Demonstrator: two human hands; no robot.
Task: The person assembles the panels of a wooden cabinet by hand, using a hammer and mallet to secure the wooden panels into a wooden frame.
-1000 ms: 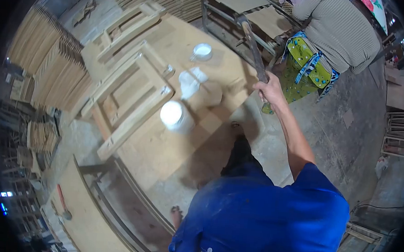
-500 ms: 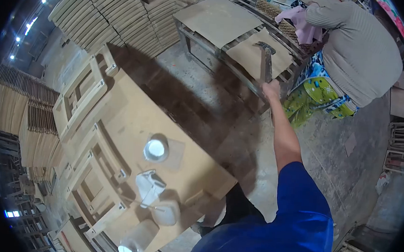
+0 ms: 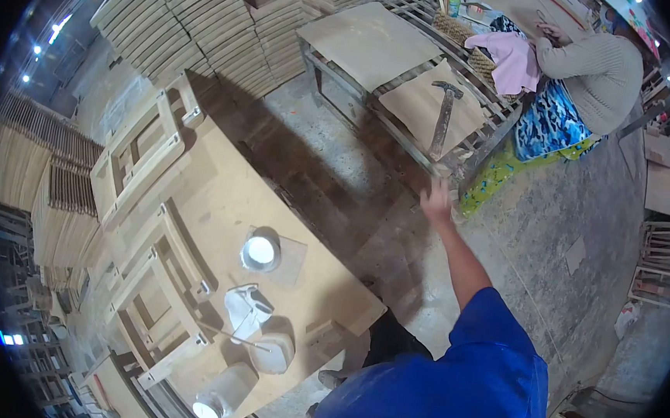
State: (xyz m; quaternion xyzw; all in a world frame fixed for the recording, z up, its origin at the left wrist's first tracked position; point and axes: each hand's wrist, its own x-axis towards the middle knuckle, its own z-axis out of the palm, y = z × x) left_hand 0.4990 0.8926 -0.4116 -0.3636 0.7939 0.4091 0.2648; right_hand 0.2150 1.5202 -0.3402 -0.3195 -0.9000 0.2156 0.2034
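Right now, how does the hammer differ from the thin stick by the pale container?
The hammer has a wide head on a thick, dark handle; the stick looks thin, with no such head visible. The hammer lies on a brown sheet, while the stick reaches over the pale container. Both are long and narrow.

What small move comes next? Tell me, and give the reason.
Probably draw the right hand back toward the table. The hammer lies on the brown sheet with no hand gripping it, and the right hand, though blurred, looks empty just short of its handle, so it seems free to leave.
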